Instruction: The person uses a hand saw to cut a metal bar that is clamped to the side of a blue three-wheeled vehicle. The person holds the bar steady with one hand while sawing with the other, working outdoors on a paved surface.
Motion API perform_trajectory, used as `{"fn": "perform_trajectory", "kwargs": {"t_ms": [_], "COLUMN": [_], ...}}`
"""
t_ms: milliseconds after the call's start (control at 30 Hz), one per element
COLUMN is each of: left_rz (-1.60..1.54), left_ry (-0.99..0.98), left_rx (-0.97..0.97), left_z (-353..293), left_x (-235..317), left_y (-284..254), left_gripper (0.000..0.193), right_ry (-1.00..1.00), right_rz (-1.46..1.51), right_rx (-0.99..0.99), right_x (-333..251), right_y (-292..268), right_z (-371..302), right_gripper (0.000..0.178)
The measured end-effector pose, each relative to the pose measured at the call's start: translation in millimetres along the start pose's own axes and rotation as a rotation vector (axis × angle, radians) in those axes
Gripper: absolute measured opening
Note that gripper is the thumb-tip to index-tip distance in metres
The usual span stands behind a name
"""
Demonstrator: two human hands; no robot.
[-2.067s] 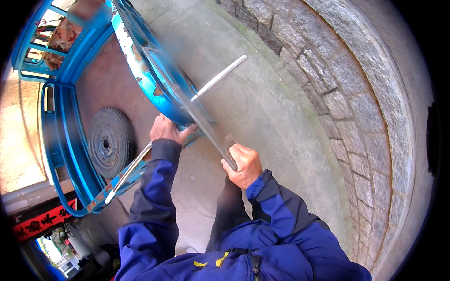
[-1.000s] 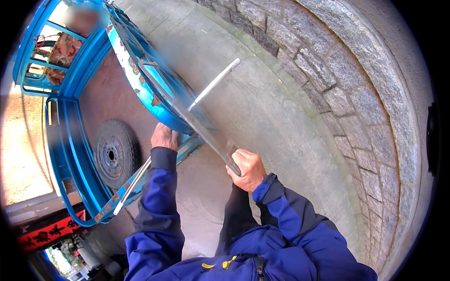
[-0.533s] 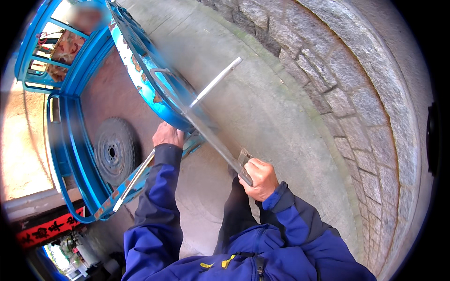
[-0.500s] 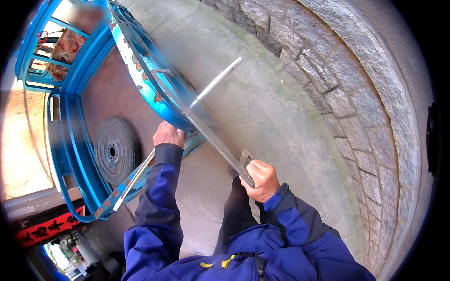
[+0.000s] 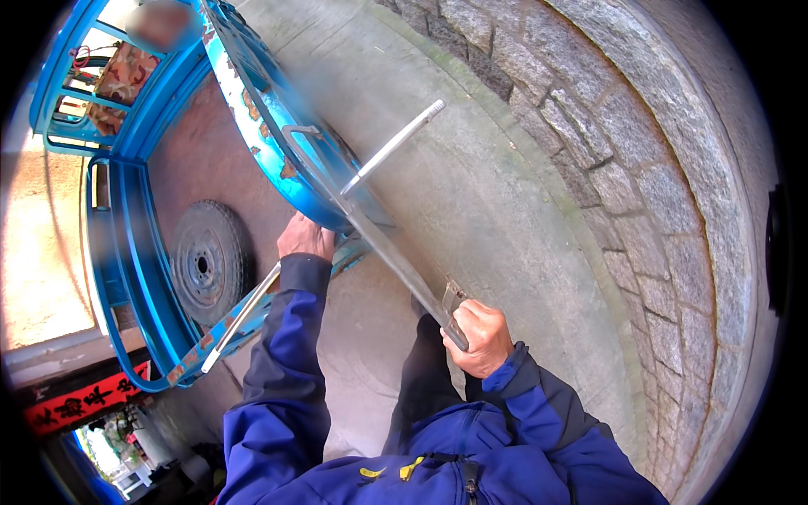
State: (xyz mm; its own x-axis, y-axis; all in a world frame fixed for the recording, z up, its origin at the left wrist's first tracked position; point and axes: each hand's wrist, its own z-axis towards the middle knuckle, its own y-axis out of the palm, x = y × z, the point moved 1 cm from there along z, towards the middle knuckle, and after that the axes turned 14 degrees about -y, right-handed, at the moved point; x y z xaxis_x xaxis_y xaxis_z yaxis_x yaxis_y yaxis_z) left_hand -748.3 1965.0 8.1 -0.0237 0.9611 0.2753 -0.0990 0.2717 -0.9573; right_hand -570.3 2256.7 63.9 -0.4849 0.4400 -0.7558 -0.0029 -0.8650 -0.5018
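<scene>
My right hand (image 5: 477,338) is closed around the near end of a long grey metal bar (image 5: 391,252). A small rusty bracket (image 5: 453,295) stands beside its fingers. The bar slants up and left along a blue side panel (image 5: 282,172) with chipped, rusty paint. From the bar a pale rod (image 5: 391,147) sticks out to the upper right. My left hand (image 5: 305,236) grips the near corner of the blue panel, its fingertips hidden behind the metal. Next to my left forearm, another pale rod (image 5: 241,318) lies along the blue cargo bed's near edge (image 5: 189,368).
A spare wheel (image 5: 206,261) rests on the reddish bed floor (image 5: 198,143). Beyond it is a blue barred frame (image 5: 126,105) with a camouflage-patterned cloth (image 5: 126,77). A stone wall (image 5: 640,202) curves along the right of the concrete ground (image 5: 505,210). A red banner (image 5: 84,402) shows at lower left.
My right hand has shifted slightly down and to the right, and the bar's near end has moved with it. My left hand stays at the panel's corner.
</scene>
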Motion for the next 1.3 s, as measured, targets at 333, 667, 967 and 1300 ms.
{"fn": "perform_trajectory", "kwargs": {"t_ms": [333,667,967,1300], "left_rz": [0.018,0.012,0.021,0.067], "left_ry": [0.026,0.01,0.01,0.011], "left_rx": [0.016,-0.004,-0.007,-0.012], "left_z": [0,1,1,-2], "left_x": [-7,-4,0,-8], "left_y": [4,3,2,-2], "left_gripper": [0.03,0.03,0.029,0.03], "right_ry": [0.067,0.032,0.063,0.035], "right_rz": [0.004,0.004,0.02,-0.009], "right_rx": [-0.072,-0.009,-0.089,-0.076], "right_x": [-4,3,25,3], "right_y": [-2,8,18,-1], "right_z": [18,20,29,-10], "right_gripper": [0.029,0.025,0.036,0.026]}}
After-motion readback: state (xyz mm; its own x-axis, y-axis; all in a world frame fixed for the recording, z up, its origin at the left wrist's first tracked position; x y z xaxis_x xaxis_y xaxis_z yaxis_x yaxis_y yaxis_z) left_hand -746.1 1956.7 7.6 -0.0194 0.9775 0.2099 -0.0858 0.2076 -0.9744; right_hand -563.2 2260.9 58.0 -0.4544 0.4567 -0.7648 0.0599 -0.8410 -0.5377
